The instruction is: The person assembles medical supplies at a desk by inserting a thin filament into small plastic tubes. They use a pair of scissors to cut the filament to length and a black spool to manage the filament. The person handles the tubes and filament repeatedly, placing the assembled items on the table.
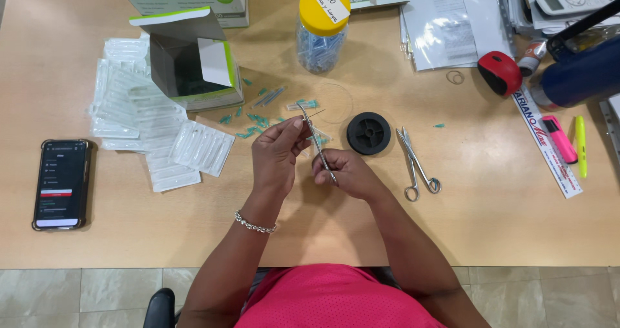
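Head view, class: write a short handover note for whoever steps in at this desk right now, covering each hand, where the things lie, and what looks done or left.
Left hand: fingers pinch near the tip of the metal forceps.
Right hand: grips the forceps handles.
Black spool and scissors lie on the desk to the right.
Done: blister packs lie in a heap on the left; teal caps are scattered by the open box.
Left: cannot tell how many remain.
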